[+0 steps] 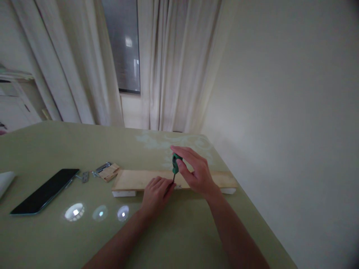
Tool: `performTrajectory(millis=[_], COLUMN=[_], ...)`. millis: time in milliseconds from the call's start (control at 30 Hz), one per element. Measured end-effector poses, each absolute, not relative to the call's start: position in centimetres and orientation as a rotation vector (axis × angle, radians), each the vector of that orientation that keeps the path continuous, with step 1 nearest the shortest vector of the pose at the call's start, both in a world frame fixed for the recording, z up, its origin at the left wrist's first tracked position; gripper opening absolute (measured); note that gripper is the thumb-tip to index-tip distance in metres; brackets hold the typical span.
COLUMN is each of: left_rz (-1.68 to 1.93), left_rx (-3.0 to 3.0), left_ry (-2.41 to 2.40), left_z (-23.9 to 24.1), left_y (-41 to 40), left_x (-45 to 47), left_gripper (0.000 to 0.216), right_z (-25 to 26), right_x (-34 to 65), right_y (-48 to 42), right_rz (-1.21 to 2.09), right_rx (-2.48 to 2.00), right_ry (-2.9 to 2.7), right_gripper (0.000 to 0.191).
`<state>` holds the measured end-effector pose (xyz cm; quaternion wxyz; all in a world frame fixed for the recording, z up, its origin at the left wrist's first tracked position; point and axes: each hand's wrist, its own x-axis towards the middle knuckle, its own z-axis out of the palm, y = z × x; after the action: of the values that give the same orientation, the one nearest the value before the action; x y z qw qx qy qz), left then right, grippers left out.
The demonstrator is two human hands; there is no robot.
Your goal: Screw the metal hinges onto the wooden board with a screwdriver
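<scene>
A light wooden board (134, 179) lies lengthwise across the table, raised on white blocks (125, 194) under its ends. My right hand (198, 173) grips the green handle of a screwdriver (176, 163), which points down, slightly tilted, at the board's near edge. By the lower end of its shaft, my left hand (156, 192) is closed against that edge, fingers curled and pressed together. Whatever is pinched there, and the screwdriver's tip, are hidden. Just right of the left fingertips sits a small metal plate (178, 186) on the board.
Left of the board lie a small wooden piece (110, 172) with metal hardware, a grey metal plate (85, 177) and a dark flat tablet-like device (46, 191). The green table (179, 231) reflects lamps. A white wall (291, 123) stands close on the right; curtains (179, 67) hang behind.
</scene>
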<state>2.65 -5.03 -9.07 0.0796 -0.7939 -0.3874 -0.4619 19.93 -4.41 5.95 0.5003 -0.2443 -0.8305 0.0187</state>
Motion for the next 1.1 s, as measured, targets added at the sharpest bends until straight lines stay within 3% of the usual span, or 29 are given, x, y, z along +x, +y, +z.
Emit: performTrajectory(millis=[100,267,433,600,700,900,1033,1100], left_rz=[-1.383,-1.376,-1.279,-1.196,-1.211,-1.237,-1.222,-1.214], left_rx=[-2.363,-2.361,-2.412,-2.474,-2.482,-2.485,-2.47,-2.47], left_ry=[-1.155,-1.165,-1.148,-1.094,-1.07,-1.075,-1.065,-1.06], left_z=[-8.9,-8.6,-8.3,-8.1,-8.2,-8.3,-8.2,-8.2], left_y=[-5.0,-5.2,-5.5,-5.2,-4.9,-4.9,-4.9,-4.9], left_x=[2.7,2.8,2.3,0.9,0.6,0.6,0.6,0.5], left_gripper=[0.014,0.016,0.015,0.016,0.016,0.018,0.021,0.02], right_z=[6.0,6.8,7.2,7.7,7.7,7.5,7.4,7.4], right_x=[19.9,20.3,20.9,21.3,21.4,21.5,21.5,21.5], right_y=[-4.4,-4.9,-5.1,-5.3,-5.1,-5.1,-4.9,-4.9], right_rz=[0.039,0.25,0.102,0.296,0.131,0.131,0.007,0.037], right_rx=[-0.636,-0.639,-0.712,-0.657,-0.702,-0.689,-0.73,-0.738], right_ry=[-1.889,-2.049,-1.941,-2.068,-1.968,-2.071,-1.957,-2.0], right_gripper=[0.033,0.045,0.033,0.039,0.028,0.04,0.03,0.039])
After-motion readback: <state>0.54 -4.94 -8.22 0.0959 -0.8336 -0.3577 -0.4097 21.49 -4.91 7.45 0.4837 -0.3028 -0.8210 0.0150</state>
